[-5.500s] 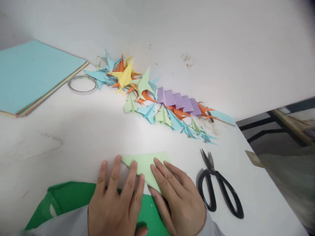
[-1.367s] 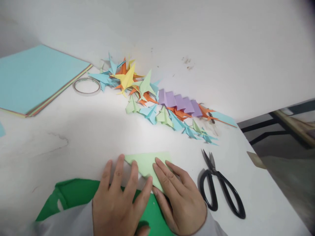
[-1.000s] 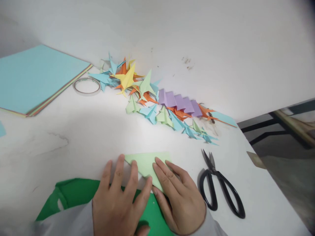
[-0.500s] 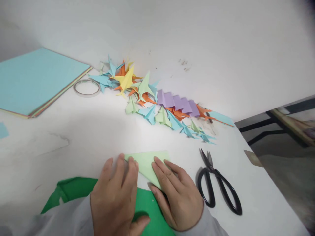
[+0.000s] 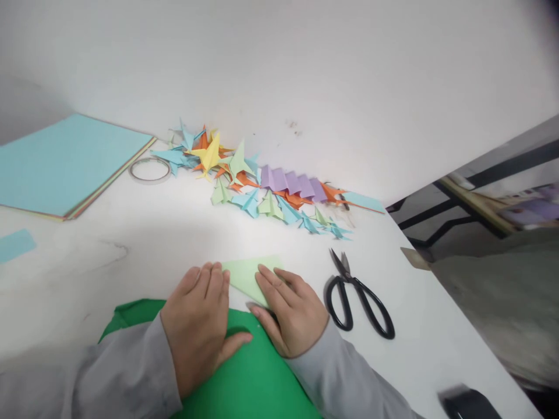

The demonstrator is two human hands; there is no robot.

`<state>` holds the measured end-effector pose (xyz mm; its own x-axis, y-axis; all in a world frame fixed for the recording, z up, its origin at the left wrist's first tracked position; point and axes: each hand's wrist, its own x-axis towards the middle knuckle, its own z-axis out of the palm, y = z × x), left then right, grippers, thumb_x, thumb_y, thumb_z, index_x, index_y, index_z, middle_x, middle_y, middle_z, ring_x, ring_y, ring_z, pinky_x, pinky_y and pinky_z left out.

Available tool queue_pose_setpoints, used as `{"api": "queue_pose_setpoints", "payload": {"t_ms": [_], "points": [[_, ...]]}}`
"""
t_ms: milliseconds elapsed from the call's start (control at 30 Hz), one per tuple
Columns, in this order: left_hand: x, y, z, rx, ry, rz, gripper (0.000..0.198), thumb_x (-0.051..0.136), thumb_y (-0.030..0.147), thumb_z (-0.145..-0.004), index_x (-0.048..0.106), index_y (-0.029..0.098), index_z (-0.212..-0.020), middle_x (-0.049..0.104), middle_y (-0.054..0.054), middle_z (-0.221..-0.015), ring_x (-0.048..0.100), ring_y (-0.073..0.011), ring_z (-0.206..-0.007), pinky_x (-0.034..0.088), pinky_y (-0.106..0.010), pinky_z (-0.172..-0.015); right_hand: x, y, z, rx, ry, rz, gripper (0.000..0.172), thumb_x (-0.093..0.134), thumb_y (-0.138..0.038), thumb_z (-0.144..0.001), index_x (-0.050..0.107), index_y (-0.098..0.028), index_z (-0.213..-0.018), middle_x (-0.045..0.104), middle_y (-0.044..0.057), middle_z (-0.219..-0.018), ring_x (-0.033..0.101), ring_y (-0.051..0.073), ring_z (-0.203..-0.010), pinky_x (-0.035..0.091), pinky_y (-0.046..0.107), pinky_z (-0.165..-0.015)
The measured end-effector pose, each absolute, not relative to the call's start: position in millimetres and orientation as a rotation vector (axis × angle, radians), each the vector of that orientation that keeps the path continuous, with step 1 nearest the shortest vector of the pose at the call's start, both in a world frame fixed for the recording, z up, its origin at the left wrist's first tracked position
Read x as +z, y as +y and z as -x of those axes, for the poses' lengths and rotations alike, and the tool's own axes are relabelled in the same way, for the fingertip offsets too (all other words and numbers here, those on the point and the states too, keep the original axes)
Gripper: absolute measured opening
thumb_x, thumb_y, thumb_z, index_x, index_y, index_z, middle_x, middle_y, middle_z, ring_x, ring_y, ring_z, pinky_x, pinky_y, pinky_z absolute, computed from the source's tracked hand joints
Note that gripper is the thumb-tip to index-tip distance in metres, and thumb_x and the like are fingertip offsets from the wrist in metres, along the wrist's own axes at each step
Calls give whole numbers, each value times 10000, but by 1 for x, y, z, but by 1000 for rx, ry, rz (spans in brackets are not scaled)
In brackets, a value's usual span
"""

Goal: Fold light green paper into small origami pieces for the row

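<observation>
A folded sheet of light green paper (image 5: 244,273), roughly triangular, lies flat on the white table in front of me. My right hand (image 5: 290,308) rests on its right part with fingers stretched out and thumb apart. At the paper's left corner, my left hand (image 5: 198,320) lies palm down, fingers extended side by side and covering that corner, thumb spread toward me. Neither hand grips anything. Black-handled scissors (image 5: 349,285) lie slightly open to the right of my right hand.
Folded paper shapes (image 5: 248,201) in several colours stretch across the back, with purple pleated paper (image 5: 292,183). A stack of coloured paper (image 5: 74,163) and a tape roll (image 5: 149,180) lie at left. Green cloth (image 5: 257,372) is below my hands. A black object (image 5: 469,404) sits lower right.
The view has shifted, so the table's things appear further left. My left fingers have drawn together on the paper's left corner. The right hand still rests on the paper.
</observation>
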<state>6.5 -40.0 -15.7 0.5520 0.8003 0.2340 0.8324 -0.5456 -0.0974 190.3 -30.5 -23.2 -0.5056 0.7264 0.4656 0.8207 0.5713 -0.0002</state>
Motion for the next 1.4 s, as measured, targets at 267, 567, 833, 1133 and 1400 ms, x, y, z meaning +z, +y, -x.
{"api": "queue_pose_setpoints", "payload": {"t_ms": [267,567,833,1133,1400], "points": [[-7,-40,-2,-202,-1443,2574,660,401,569,-772,547,61,-1167,533,-222,-1186,476,-344,-1082,339,-453,-899,-27,-30,-190,-331,-2366,1249,383,509,-356,-803,626,-80,-1042,626,94,-1116,546,277,-922,512,393,-719],[-8,-38,7,-276,-1450,2508,649,371,482,-808,512,-52,-1148,548,-259,-1113,482,-347,-1049,350,-457,-870,-28,-30,-190,-310,-2381,1278,392,507,-371,-807,620,-89,-1055,620,89,-1129,544,269,-925,505,391,-742],[3,-38,10,-202,-1561,2357,610,336,472,-807,596,-53,-975,571,-252,-888,516,-351,-899,379,-453,-754,-31,-29,-190,-321,-2383,1281,416,477,-394,-818,614,-93,-1071,614,88,-1139,536,277,-929,495,399,-735],[-8,-33,5,-392,-1299,2647,507,401,428,-816,549,27,-1090,552,-199,-1070,480,-298,-1022,382,-425,-871,-33,-27,-190,-324,-2395,1298,421,478,-413,-815,616,-111,-1074,616,78,-1138,535,269,-922,487,391,-733],[-3,-35,10,-339,-1271,2704,607,377,551,-794,530,108,-1180,528,-190,-1118,475,-297,-1015,375,-445,-866,-30,-24,-191,-279,-2416,1311,430,466,-445,-818,618,-130,-1069,621,69,-1132,539,252,-901,473,376,-738]]}}
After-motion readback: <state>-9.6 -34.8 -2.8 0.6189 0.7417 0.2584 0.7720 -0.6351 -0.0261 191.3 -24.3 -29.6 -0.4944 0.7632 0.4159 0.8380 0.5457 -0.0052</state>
